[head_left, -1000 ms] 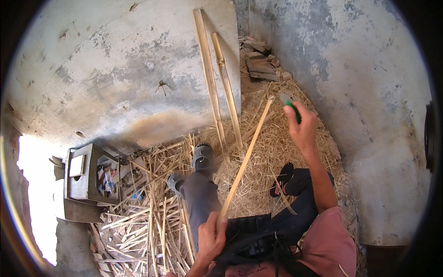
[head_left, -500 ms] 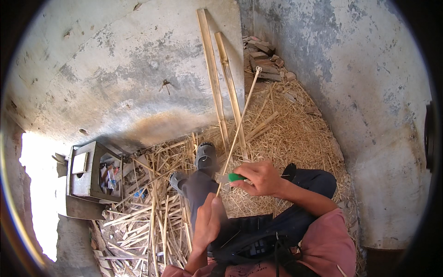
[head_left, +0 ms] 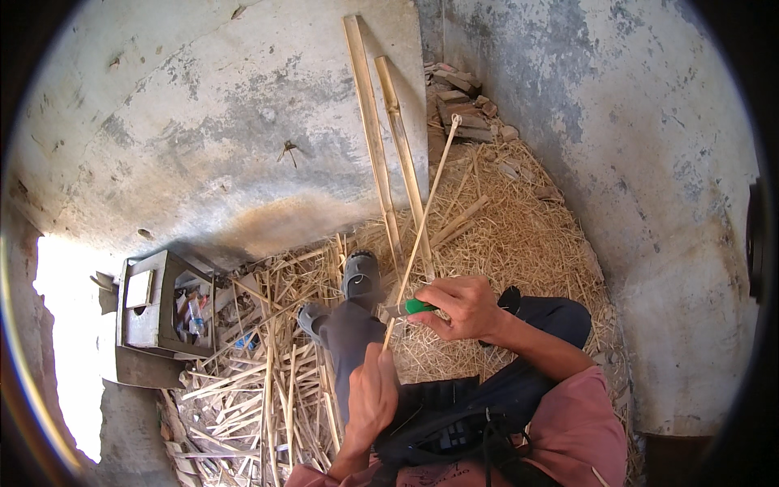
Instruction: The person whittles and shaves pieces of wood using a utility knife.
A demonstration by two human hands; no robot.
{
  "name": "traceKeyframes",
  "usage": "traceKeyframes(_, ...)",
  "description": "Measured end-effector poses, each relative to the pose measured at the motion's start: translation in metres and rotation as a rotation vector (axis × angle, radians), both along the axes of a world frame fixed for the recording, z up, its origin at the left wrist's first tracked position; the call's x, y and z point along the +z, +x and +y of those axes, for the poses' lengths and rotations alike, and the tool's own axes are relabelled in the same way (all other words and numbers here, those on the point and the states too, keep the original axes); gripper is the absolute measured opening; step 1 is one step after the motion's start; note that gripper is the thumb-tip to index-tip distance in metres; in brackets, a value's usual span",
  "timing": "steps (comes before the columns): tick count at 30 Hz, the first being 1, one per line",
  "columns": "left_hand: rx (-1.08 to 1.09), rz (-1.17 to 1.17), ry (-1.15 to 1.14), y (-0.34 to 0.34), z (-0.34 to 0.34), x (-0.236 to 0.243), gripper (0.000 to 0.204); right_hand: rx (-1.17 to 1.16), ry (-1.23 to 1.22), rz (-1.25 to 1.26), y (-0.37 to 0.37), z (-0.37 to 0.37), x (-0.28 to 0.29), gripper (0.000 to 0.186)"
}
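Observation:
My left hand (head_left: pixel 373 391) is closed round the near end of a long thin bamboo stick (head_left: pixel 423 223), which slants up and away to a small pale curl at its far tip. In my right hand (head_left: pixel 462 307) is a knife with a green handle (head_left: pixel 419 306). Its short blade (head_left: pixel 393 310) lies across the stick, a little beyond my left fingers. The left fingertips are partly hidden behind the back of that hand.
Two split bamboo lengths (head_left: pixel 369 122) lean on the wall. Shavings (head_left: pixel 519 227) cover the floor; cut strips (head_left: pixel 243 398) are heaped at left. A wooden box (head_left: pixel 148 304) with bottles stands beside them. Bricks (head_left: pixel 462 89) are piled in the far corner. My shoe (head_left: pixel 360 274) is in front.
My right hand and the knife have shifted slightly up and to the right along the stick. My left hand still grips its near end, barely moved.

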State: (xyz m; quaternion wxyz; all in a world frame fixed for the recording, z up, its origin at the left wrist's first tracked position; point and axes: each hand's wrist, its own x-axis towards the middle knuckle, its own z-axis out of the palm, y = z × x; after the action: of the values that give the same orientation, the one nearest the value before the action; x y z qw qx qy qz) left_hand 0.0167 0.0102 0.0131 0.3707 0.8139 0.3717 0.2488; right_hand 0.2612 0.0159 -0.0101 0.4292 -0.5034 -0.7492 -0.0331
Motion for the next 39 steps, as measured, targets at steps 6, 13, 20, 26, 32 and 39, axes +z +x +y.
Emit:
traceKeyframes(6, 0.010, -0.010, -0.049, -0.004, -0.002, 0.003, 0.006, -0.015, 0.017, -0.072, 0.003, 0.001, 0.006, 0.030)
traceKeyframes(13, 0.092, -0.035, -0.077, -0.013, -0.013, -0.010, 0.037, -0.186, 0.090, -0.002, 0.038, 0.020, 0.007, 0.032)
traceKeyframes(20, 0.069, 0.038, -0.298, -0.042, -0.027, -0.023, 0.032, -0.642, 0.004, 0.263, 0.130, 0.029, 0.039, 0.050)
traceKeyframes(26, -0.019, -0.304, -0.995, -0.056, 0.014, -0.058, 0.055, -0.394, -0.169, 0.430, 0.105, 0.020, 0.022, 0.050)
traceKeyframes(32, -0.147, -0.428, -1.099, -0.034, 0.029, -0.042, 0.058, -0.002, -0.343, 0.702, 0.054, 0.022, 0.002, 0.033)
traceKeyframes(39, -0.190, -0.526, -0.997, -0.014, 0.022, -0.033, 0.050, 0.129, -0.564, 1.001, 0.042, 0.014, 0.009, 0.038)
